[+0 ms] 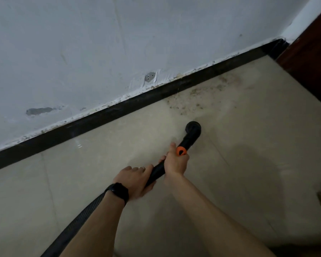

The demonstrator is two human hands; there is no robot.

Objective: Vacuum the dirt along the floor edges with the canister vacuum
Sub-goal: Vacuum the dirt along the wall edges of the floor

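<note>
Gripping wand: left hand, right hand

Dim, flat indoor light, grey cast, small glare streak on the floor at nine o'clock, broad soft shadow at four o'clock, overall softness, wide-angle stretching toward the edges.

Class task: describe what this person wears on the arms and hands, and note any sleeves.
No sleeves show; both forearms are bare. The left hand has a black wristband or watch at the wrist and a thin silvery ring on one finger. The right hand wears nothing visible.
</note>
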